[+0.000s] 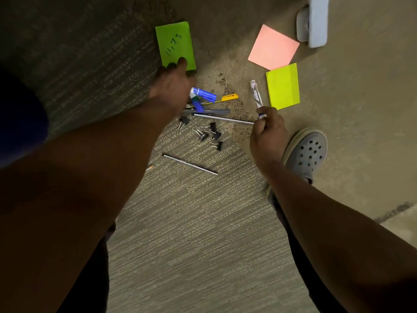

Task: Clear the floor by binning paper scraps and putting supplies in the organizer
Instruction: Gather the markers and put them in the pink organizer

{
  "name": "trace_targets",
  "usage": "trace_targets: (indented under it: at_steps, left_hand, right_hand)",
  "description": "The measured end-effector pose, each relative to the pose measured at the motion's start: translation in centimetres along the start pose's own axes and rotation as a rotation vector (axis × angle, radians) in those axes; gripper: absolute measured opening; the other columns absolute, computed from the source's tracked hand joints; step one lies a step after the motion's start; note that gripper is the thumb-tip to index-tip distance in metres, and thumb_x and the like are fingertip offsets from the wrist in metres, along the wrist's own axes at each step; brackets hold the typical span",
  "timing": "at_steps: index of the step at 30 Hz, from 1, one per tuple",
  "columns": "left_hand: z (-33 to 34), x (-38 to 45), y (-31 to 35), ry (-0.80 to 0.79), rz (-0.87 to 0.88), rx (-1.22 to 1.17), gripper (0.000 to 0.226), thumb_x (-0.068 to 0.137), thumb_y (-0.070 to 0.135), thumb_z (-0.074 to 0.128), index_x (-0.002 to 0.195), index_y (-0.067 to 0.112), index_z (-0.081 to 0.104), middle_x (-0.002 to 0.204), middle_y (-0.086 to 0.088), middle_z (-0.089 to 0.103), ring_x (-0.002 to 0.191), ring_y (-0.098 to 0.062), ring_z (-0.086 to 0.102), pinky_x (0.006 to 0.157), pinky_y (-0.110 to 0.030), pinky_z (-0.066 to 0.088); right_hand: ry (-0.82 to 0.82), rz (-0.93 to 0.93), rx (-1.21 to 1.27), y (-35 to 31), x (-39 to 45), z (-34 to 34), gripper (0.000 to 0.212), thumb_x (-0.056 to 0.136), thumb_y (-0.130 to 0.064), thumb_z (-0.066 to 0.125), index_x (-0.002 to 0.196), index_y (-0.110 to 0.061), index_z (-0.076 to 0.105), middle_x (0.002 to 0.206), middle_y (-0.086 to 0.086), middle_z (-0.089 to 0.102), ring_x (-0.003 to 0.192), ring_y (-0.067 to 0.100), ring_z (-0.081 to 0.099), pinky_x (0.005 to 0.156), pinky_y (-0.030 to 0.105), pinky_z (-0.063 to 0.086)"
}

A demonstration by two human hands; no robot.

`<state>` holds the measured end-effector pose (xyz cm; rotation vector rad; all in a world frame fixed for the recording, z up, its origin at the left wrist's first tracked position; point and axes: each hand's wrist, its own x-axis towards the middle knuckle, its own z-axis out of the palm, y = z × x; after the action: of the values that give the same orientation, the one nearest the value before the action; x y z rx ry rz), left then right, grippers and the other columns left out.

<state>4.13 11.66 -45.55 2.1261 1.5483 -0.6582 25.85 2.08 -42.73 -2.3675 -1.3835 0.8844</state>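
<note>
While clutching marker (pixel 257 98), right grip (pixel 267 134).

dim light falls on grey-beige ribbed carpet (pixel 185 222) with darker speckled patches.

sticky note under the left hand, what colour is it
Green sticky note with dark handwriting, head view.

Left hand (pixel 172 86) covers the near edge of the green note (pixel 175 45) and part of the pen pile (pixel 208 102); its fingers are motion-blurred. Right hand (pixel 267 134) hides the lower end of the white marker (pixel 256 93). Grey-white object (pixel 314 23) cut by top edge (can't identify). Small orange-tipped bit (pixel 149 168) too small to tell.
</note>
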Motion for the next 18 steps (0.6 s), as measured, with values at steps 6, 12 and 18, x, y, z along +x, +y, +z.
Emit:
trace_targets:
  at_steps: [6, 12, 18]
  left_hand:
    - [0.5, -0.2, -0.9, -0.005, -0.041, -0.071, 0.033, 0.085, 0.007, 0.063, 0.118, 0.008, 0.059, 0.123, -0.018, 0.043, 0.102, -0.039, 0.052, 0.09, -0.05, 0.047]
    - [2.7, -2.3, -2.7, 0.007, -0.303, -0.286, 0.028, 0.087, 0.019, 0.061, 0.11, 0.003, 0.058, 0.119, -0.024, 0.054, 0.11, -0.043, 0.051, 0.089, -0.047, 0.046]
    - [4.3, -3.8, -3.7, -0.004, -0.571, -0.654, 0.037, 0.088, 0.025, 0.06, 0.118, 0.004, 0.055, 0.11, -0.024, 0.064, 0.1, -0.04, 0.061, 0.082, -0.039, 0.046]
  right_hand:
    - [-0.102, -0.088, 0.055, -2.1, 0.5, 0.0, 0.021, 0.09, -0.018, 0.052, 0.106, -0.013, 0.064, 0.097, 0.016, 0.061, 0.074, 0.022, 0.055, 0.063, 0.023, 0.034]
    - [-0.227, -0.175, -0.249, -1.2, 0.7, 1.5, 0.025, 0.088, -0.023, 0.052, 0.11, -0.018, 0.064, 0.104, 0.016, 0.055, 0.092, 0.032, 0.057, 0.069, 0.037, 0.051]
    - [-0.263, -0.104, -0.187, -0.6, 0.6, 2.3, 0.025, 0.09, -0.018, 0.049, 0.111, -0.014, 0.062, 0.103, 0.018, 0.06, 0.087, 0.035, 0.059, 0.067, 0.029, 0.04]
